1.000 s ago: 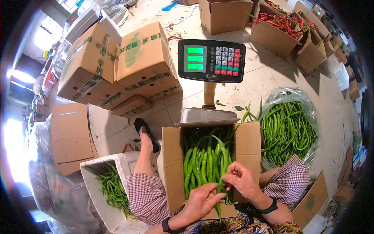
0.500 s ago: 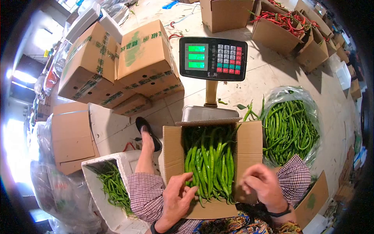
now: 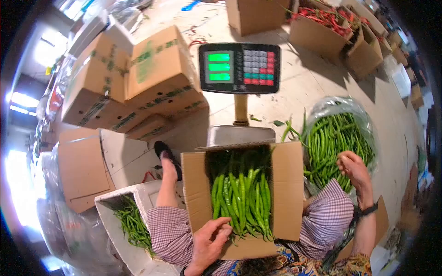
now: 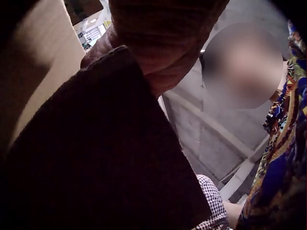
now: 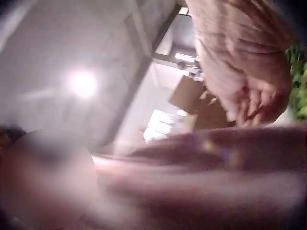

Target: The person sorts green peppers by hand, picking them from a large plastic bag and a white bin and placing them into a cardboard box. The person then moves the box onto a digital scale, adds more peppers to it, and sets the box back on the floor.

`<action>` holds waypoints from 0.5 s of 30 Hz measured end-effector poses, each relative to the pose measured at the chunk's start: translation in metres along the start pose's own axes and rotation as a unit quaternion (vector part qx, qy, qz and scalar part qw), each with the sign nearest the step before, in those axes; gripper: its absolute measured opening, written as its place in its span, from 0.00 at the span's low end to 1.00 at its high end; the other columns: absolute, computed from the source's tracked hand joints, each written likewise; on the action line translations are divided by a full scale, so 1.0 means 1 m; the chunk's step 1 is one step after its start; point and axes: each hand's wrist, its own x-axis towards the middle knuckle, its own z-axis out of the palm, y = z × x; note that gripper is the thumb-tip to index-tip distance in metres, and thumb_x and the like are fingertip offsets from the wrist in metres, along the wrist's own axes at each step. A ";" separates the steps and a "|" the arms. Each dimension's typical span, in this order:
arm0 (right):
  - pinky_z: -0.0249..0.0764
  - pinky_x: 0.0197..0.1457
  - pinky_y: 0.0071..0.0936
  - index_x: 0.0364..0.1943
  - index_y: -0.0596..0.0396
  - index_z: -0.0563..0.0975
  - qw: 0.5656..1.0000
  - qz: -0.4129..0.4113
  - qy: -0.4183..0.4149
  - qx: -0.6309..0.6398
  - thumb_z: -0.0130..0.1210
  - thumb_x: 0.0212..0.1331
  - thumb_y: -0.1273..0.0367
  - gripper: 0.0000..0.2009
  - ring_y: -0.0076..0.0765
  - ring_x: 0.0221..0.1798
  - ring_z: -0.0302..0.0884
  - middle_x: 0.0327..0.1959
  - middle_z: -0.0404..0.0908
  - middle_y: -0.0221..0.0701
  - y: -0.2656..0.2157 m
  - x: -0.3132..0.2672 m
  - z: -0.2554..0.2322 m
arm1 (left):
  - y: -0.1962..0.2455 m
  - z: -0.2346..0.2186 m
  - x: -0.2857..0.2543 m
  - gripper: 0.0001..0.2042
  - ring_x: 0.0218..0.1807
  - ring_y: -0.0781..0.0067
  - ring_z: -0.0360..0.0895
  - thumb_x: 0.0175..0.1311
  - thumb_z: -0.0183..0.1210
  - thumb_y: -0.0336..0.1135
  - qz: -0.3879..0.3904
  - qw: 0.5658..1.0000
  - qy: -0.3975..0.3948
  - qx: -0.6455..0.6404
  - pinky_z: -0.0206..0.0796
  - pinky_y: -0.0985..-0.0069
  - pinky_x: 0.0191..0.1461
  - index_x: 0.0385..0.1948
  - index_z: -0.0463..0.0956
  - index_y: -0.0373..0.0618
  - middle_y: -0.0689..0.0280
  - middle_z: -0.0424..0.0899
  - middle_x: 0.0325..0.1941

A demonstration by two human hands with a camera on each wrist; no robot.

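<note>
Long green chili peppers (image 3: 239,198) lie side by side in an open cardboard box (image 3: 287,193) in front of me. My left hand (image 3: 209,244) rests at the box's near left corner, fingers loosely bent beside the pepper tips. In the left wrist view that hand (image 4: 158,43) lies along the edge of a dark cardboard flap (image 4: 105,143). Off to the right, my right hand (image 3: 354,168) hangs over a clear plastic bag (image 3: 322,108) full of green chili peppers (image 3: 329,142). Its fingers are loosely curled, with no pepper showing in them, also in the right wrist view (image 5: 249,91).
Behind the box stands a scale with a lit display (image 3: 239,68) and a metal platform (image 3: 241,135). A white foam box (image 3: 145,202) with more green peppers sits at left. Taped cartons (image 3: 159,69) stand at back left, boxes of red chilies (image 3: 317,39) at back right.
Both hands held a long green chili pepper over the box, then came apart, and it is no longer in them. My right hand has moved right, over the bag; the left has stayed near the box.
</note>
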 end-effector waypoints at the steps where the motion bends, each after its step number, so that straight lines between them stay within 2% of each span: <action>1: 0.66 0.28 0.18 0.40 0.56 0.76 0.999 0.004 -0.039 -0.001 0.52 0.65 0.65 0.09 0.20 0.27 0.70 0.27 0.76 0.25 0.027 0.011 -0.014 | 0.000 0.000 -0.003 0.12 0.29 0.83 0.75 0.61 0.58 0.25 -0.008 1.000 -0.020 0.005 0.67 0.84 0.32 0.47 0.77 0.36 0.66 0.81 0.33; 3: 0.69 0.30 0.21 0.37 0.56 0.78 0.996 0.007 -0.005 -0.088 0.54 0.63 0.65 0.09 0.21 0.28 0.73 0.28 0.78 0.25 0.064 0.022 -0.018 | 0.003 0.001 -0.004 0.12 0.27 0.83 0.75 0.61 0.57 0.25 -0.029 0.999 0.021 0.003 0.68 0.84 0.31 0.47 0.76 0.37 0.66 0.82 0.33; 5: 0.72 0.33 0.22 0.35 0.57 0.79 0.989 -0.002 -0.045 -0.138 0.56 0.60 0.64 0.10 0.20 0.30 0.75 0.29 0.79 0.25 0.107 0.037 -0.016 | 0.016 0.006 -0.004 0.12 0.27 0.81 0.75 0.62 0.56 0.26 -0.052 0.998 0.013 0.019 0.68 0.83 0.31 0.46 0.76 0.35 0.65 0.82 0.31; 7: 0.74 0.35 0.26 0.35 0.59 0.80 0.984 0.019 -0.024 -0.174 0.57 0.56 0.64 0.11 0.25 0.31 0.77 0.29 0.81 0.31 0.133 0.043 0.009 | 0.010 0.007 -0.007 0.13 0.33 0.79 0.75 0.67 0.54 0.28 -0.084 0.996 0.025 -0.030 0.67 0.83 0.36 0.51 0.75 0.38 0.67 0.81 0.37; 8: 0.74 0.37 0.30 0.35 0.59 0.80 0.978 -0.019 -0.006 -0.206 0.59 0.54 0.63 0.12 0.32 0.32 0.79 0.30 0.81 0.35 0.154 0.050 0.023 | 0.006 0.010 -0.006 0.12 0.27 0.87 0.68 0.67 0.54 0.29 -0.074 0.996 0.039 -0.031 0.60 0.88 0.30 0.51 0.75 0.40 0.72 0.77 0.33; 9: 0.75 0.39 0.34 0.36 0.59 0.80 0.969 -0.057 0.008 -0.239 0.60 0.52 0.63 0.14 0.38 0.33 0.80 0.31 0.81 0.39 0.171 0.058 0.039 | 0.008 0.013 -0.004 0.12 0.27 0.87 0.68 0.67 0.54 0.29 -0.079 0.996 0.027 -0.025 0.60 0.88 0.30 0.51 0.75 0.40 0.72 0.77 0.33; 11: 0.74 0.47 0.40 0.41 0.60 0.79 0.931 -0.115 0.006 -0.345 0.61 0.50 0.62 0.18 0.50 0.42 0.79 0.38 0.80 0.45 0.181 0.065 0.072 | 0.016 0.018 -0.002 0.12 0.27 0.86 0.68 0.67 0.55 0.30 -0.088 0.995 0.047 0.007 0.59 0.88 0.29 0.51 0.75 0.39 0.71 0.78 0.34; 13: 0.70 0.51 0.44 0.42 0.61 0.76 0.922 -0.194 0.041 -0.331 0.62 0.49 0.62 0.20 0.54 0.47 0.74 0.41 0.77 0.46 0.212 0.085 0.102 | 0.020 0.026 0.002 0.12 0.27 0.86 0.67 0.67 0.55 0.30 -0.098 0.994 0.052 0.018 0.58 0.88 0.28 0.50 0.75 0.40 0.71 0.78 0.32; 14: 0.70 0.51 0.44 0.42 0.61 0.76 0.925 -0.191 0.040 -0.327 0.62 0.49 0.62 0.20 0.54 0.47 0.74 0.41 0.77 0.46 0.210 0.093 0.114 | 0.023 0.029 0.003 0.12 0.26 0.86 0.67 0.67 0.56 0.31 -0.111 0.992 0.062 0.013 0.57 0.88 0.28 0.50 0.75 0.40 0.71 0.78 0.32; 15: 0.70 0.50 0.45 0.41 0.61 0.75 0.906 -0.185 0.055 -0.377 0.62 0.48 0.63 0.18 0.54 0.47 0.72 0.40 0.75 0.46 0.206 0.102 0.126 | 0.027 0.032 0.002 0.12 0.26 0.86 0.67 0.67 0.56 0.31 -0.125 0.989 0.075 0.009 0.57 0.88 0.28 0.50 0.75 0.40 0.71 0.78 0.32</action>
